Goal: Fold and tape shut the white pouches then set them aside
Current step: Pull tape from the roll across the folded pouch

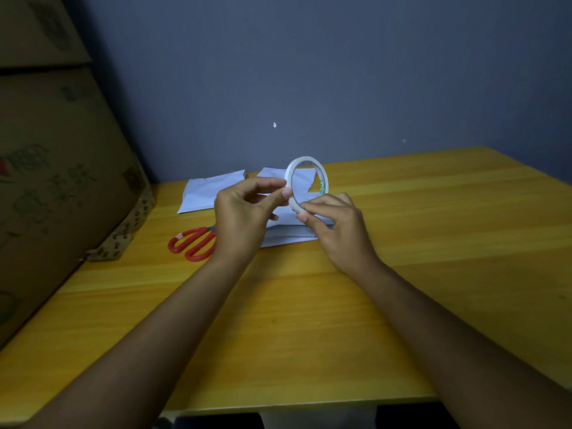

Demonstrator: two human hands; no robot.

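Items counted on the yellow wooden table (309, 320): three white paper pouches, one thin white ring-shaped roll of adhesive tape (306, 182), one pair of red-handled scissors (193, 243). Pouch one, the far-left white pouch (205, 191), lies flat near the wall; pouch two, the far-middle white pouch (305, 178), lies beside it and shows partly through the tape ring; pouch three, the near white pouch (288, 235), lies flat below both hands, partly covered by them. All three look creased, with uneven edges. Both forearms reach forward over the table. The left hand (241, 215) is raised, fingers curled, thumb and fingertip pinching the ring's left rim. The right hand (335, 226) pinches the ring's lower edge with curled fingers. The tape roll is held upright in the air, above pouch three. The scissors lie left of the left wrist, blades hidden. Stacked brown cardboard boxes (62, 165) stand at the table's left side.
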